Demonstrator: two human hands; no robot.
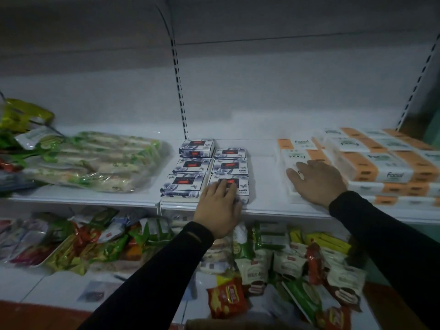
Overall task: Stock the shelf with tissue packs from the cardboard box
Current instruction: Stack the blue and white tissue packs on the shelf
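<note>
Nearest me, the lower shelf [59, 287] holds a jumble of snack bags [295, 265]; their print is too blurred to read, and my dark sleeves cover part of them. A brown edge at the bottom of the view may be the box, but I cannot tell. On the upper shelf [264, 198], my left hand [220, 207] lies flat, fingers straight, on the front right floral box [229, 186], hiding its near edge. My right hand [317, 181] rests open, fingers spread, on the front white tissue pack [294, 160]. Behind it, orange-and-white packs [381, 163] stack rightward, cut off by the frame. Far left lie clear green-printed bags [95, 160].
</note>
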